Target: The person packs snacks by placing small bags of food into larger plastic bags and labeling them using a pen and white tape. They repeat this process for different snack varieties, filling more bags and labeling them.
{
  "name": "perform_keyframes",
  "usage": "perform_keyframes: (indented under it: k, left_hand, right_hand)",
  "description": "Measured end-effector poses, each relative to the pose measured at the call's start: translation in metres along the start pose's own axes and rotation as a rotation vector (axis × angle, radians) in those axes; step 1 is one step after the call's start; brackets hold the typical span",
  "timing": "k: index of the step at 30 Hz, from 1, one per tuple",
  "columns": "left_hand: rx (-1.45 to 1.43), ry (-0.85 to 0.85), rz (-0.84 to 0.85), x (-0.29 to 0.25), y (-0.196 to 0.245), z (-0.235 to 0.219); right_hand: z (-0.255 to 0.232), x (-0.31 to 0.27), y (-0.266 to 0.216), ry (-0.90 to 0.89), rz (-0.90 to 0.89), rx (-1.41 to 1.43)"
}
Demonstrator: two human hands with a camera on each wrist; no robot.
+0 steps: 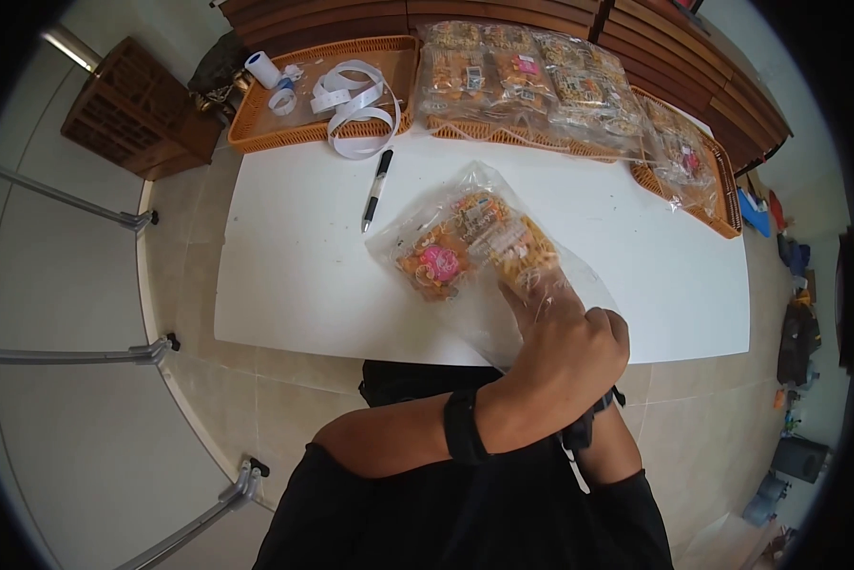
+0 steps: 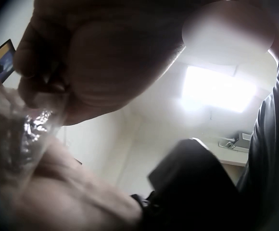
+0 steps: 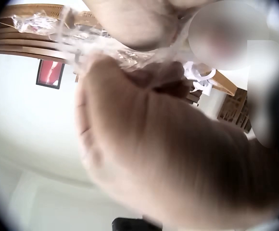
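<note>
A large clear plastic bag [image 1: 484, 323] lies on the white table [image 1: 294, 275], with several snack packets inside. One packet [image 1: 436, 261] shows orange pieces and a pink label; another packet [image 1: 531, 252] holds yellow pieces. My left hand [image 1: 579, 356] crosses over the right arm and pinches the bag's mouth, its curled fingers on the plastic in the left wrist view. Inside the bag reaches my right hand [image 1: 546, 290], its fingers gripping the near end of the yellow packet. Much of the right hand is hidden beneath the left; clear film covers it in the right wrist view.
A black-and-white pen [image 1: 377, 190] lies left of the bag. Behind it, a wicker tray [image 1: 246, 133] holds white ribbon [image 1: 360, 104] and tape rolls. Filled bags of packets [image 1: 541, 81] rest on another tray at the back. A third wicker tray [image 1: 721, 214] stands at the right.
</note>
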State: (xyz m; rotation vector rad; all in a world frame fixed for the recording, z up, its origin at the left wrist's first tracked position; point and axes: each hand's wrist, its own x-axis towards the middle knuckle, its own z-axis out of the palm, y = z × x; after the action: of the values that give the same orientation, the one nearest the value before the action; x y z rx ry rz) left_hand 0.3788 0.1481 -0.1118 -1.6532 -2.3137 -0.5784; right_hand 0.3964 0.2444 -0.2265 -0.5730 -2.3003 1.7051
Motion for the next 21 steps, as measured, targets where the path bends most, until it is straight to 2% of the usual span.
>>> perform_keyframes:
  k: [1,3,4,6,9,12,15,18,19,20,21]
  left_hand:
    - [-0.047,-0.010,-0.012,0.000,-0.001,-0.002]
    - [-0.136,-0.034,-0.036,-0.001,0.000,-0.005]
    - [-0.148,-0.041,-0.027,-0.002,0.000,-0.003]
    - [-0.174,-0.060,-0.011,-0.002,-0.001,0.004]
    - [-0.199,-0.118,-0.005,-0.002,-0.004,0.010]
    - [-0.249,-0.123,0.018,-0.003,-0.007,0.011]
    - [-0.348,-0.063,0.023,-0.010,-0.014,0.009]
    - [-0.575,0.210,0.066,-0.029,-0.029,-0.003]
    - [-0.601,0.189,0.028,-0.043,-0.040,-0.011]
    - [-0.625,0.167,-0.013,-0.061,-0.052,-0.019]
    - [-0.576,0.168,-0.126,-0.081,-0.065,-0.020]
  right_hand:
    - [0.005,0.013,0.006,0.008,-0.102,-0.264]
    - [0.012,0.033,0.009,0.035,-0.229,-0.602]
    - [0.018,0.039,0.005,0.054,0.000,-0.137]
    - [0.028,0.050,-0.003,0.237,0.405,0.816]
    - [0.020,0.057,-0.002,0.127,0.373,0.335]
    - [0.017,0.064,0.011,-0.083,0.366,0.541]
    - [0.005,0.062,-0.005,-0.180,0.439,0.424]
    - [-0.009,0.039,-0.027,-0.217,0.314,0.464]
    - [-0.014,0.026,-0.026,-0.172,0.440,0.569]
    - [-0.021,0.013,-0.022,-0.145,0.410,0.530]
    - [-0.031,-0.002,-0.016,-0.118,0.380,0.491]
